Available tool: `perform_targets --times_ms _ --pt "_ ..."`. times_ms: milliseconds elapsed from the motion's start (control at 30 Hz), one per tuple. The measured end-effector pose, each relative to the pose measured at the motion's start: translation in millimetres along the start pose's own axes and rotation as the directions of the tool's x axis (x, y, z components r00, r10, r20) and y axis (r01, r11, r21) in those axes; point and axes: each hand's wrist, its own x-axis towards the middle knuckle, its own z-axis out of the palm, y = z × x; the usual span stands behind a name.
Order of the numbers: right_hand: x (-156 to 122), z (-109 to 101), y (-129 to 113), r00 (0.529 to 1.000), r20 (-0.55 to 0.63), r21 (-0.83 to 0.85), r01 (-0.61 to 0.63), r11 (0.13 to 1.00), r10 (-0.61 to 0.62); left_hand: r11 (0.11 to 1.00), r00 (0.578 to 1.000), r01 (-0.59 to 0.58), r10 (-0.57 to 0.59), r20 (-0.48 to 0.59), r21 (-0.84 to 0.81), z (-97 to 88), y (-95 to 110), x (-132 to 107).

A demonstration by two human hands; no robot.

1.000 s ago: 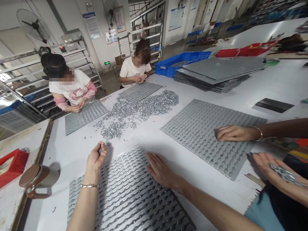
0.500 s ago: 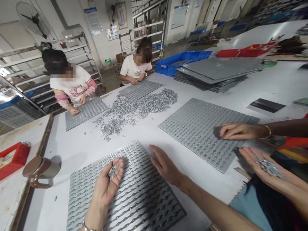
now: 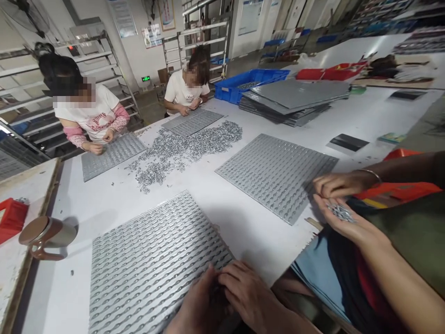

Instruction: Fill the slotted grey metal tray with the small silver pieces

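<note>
My left hand (image 3: 203, 304) is cupped over the near right corner of a grey tray with rows of small oval bumps (image 3: 146, 255). It held small silvery metal pieces in its palm a moment ago; the palm is now in shadow and covered. My right hand (image 3: 246, 290) lies against it, with bent fingers reaching over the left palm. Whatever the right fingertips pinch is hidden. Beyond the tray, a heap of small silvery metal pieces (image 3: 194, 146) spreads over the white table.
At right, a co-worker's hand (image 3: 339, 184) picks from metal pieces (image 3: 339, 212) in the other palm, beside another tray (image 3: 274, 176). Two people work across the table (image 3: 181, 183). A brown-lidded mug (image 3: 55, 233) stands left; stacked grey sheets (image 3: 299, 95) and a blue crate (image 3: 225, 93) stand behind.
My right hand has come back from the tray's right edge to meet my left hand. My left hand has moved down and right, off the tray's middle. The view has shifted slightly.
</note>
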Motion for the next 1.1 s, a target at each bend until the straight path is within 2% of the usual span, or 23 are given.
perform_targets --times_ms 133,300,367,467,567,633,733,833,933,1100 --pt "-8.2 -7.5 -1.9 0.997 -0.017 0.082 -0.072 0.994 0.074 0.998 0.995 -0.038 0.032 0.092 0.057 5.4 -4.5 -12.1" --pt "-19.5 -10.2 0.1 0.978 -0.106 0.230 -0.151 0.961 0.179 0.949 0.987 -0.161 0.159 0.028 0.270 3.2 -6.8 -12.7" --pt "-20.5 -11.3 8.4 0.966 -0.140 0.270 -0.175 0.947 0.219 0.940 0.987 -0.152 0.161 -0.004 0.306 4.3 -6.0 -13.1" --pt "-15.0 -13.8 26.9 0.922 -0.182 0.342 -0.266 0.901 0.342 0.958 0.988 -0.138 0.150 -0.029 0.253 9.1 -5.6 -16.9" --pt "-6.0 -11.4 43.8 0.890 -0.116 0.374 -0.372 0.849 0.441 0.960 0.993 -0.108 0.115 -0.014 0.258 10.2 -6.8 -20.7" --pt "-2.1 -7.6 50.8 0.893 -0.106 0.342 -0.381 0.859 0.438 0.955 0.997 -0.081 0.080 0.016 0.287 6.1 -8.4 -20.9" --pt "-1.3 -6.1 57.8 0.893 -0.196 0.246 -0.355 0.902 0.405 0.948 0.996 -0.084 0.071 0.055 0.306 -3.2 -10.7 -18.8" --pt "-1.2 -13.0 66.7 0.886 -0.257 0.153 -0.358 0.921 0.387 0.943 0.995 -0.090 0.074 0.061 0.322 -7.5 -9.6 -19.3" --pt "7.0 -20.9 77.0 0.911 -0.234 0.051 -0.337 0.940 0.339 0.924 0.996 -0.087 0.076 0.045 0.373 -4.2 -5.7 -23.9" --pt "38.3 -21.3 85.0 0.962 -0.110 -0.124 -0.261 0.957 0.248 0.911 0.993 -0.037 0.080 -0.086 0.412 2.2 -0.4 -31.0"
